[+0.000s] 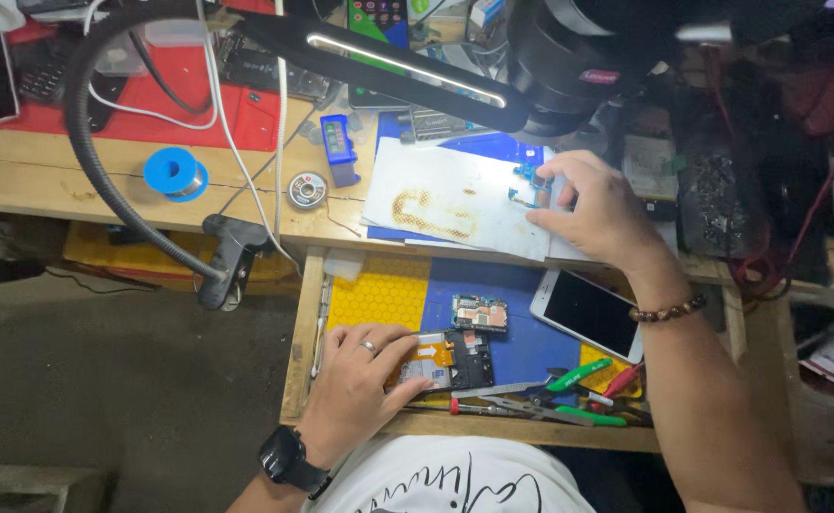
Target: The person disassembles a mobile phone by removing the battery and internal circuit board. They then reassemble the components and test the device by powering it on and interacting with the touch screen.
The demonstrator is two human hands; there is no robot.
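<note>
Resting in the drawer (303, 313) below the desk (37, 171), the left hand (360, 375) grasped the opened phone (455, 361), its length running rightward, while the right hand's (602, 209) fingers (550, 180) pinched a small board (528, 187) above.

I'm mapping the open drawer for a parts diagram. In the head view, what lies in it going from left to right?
Left hand on the opened phone body → small circuit board → white phone, screen up → green-handled tools at the drawer's right front.
</note>
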